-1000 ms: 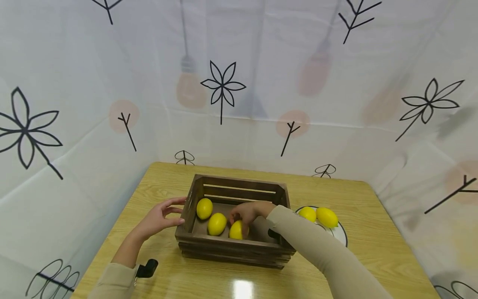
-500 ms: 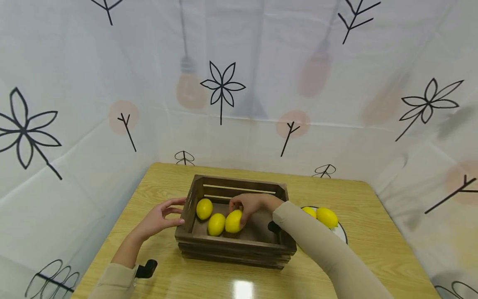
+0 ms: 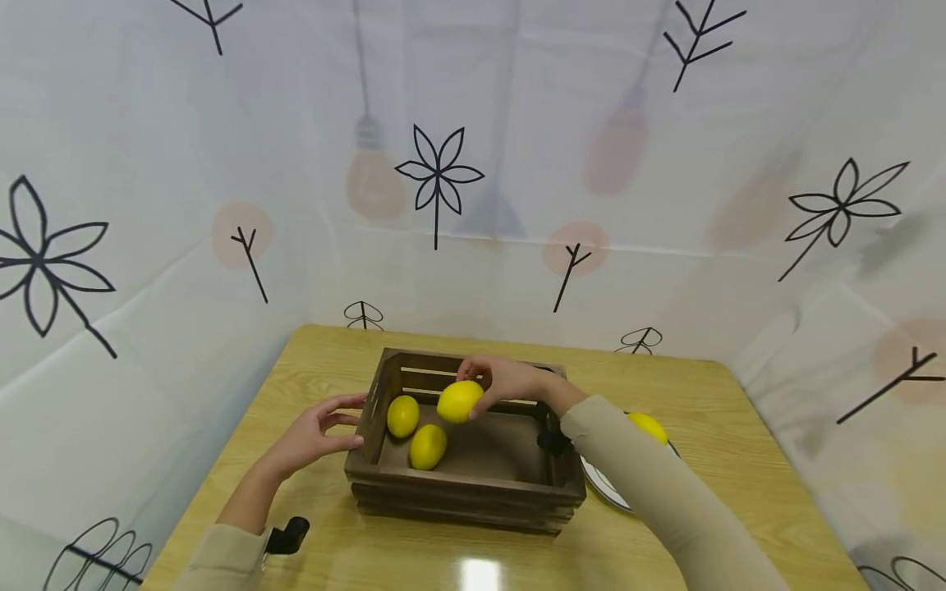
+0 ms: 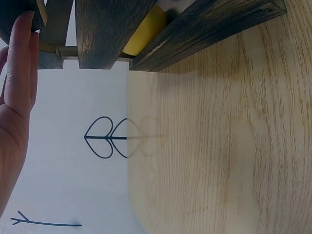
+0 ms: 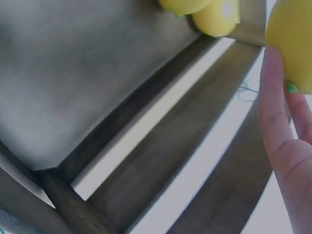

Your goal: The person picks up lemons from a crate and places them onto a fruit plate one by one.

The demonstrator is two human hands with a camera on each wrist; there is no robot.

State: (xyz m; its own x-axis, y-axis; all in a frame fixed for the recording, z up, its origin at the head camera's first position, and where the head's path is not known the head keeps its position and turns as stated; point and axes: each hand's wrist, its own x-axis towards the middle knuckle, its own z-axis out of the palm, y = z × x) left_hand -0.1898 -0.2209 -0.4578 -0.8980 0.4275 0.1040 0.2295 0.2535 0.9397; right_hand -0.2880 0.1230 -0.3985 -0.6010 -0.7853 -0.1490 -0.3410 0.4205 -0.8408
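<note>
My right hand [image 3: 510,382] pinches a yellow lemon [image 3: 458,401] between thumb and fingers, held up over the inside of a dark brown slatted wooden crate [image 3: 466,494]. In the right wrist view, that lemon [image 5: 295,44] shows its green tip beside my fingers. Two more lemons lie in the crate's left part, one at the back [image 3: 402,416] and another in front [image 3: 428,447]. My left hand [image 3: 314,431] touches the crate's left end from outside, its fingers nearly straight. In the left wrist view, those fingers rest against a dark slat [image 4: 95,34].
To the right of the crate stands a white plate [image 3: 608,491] with a dark rim, bearing a lemon [image 3: 649,427]. My right sleeve [image 3: 643,476] covers much of it. A patterned cloth [image 3: 473,164] hangs behind the wooden table [image 3: 325,509].
My right hand has gripped the third lemon in the crate and lifted it off the crate's floor, upward and away from the front wall. My left hand has stayed in place.
</note>
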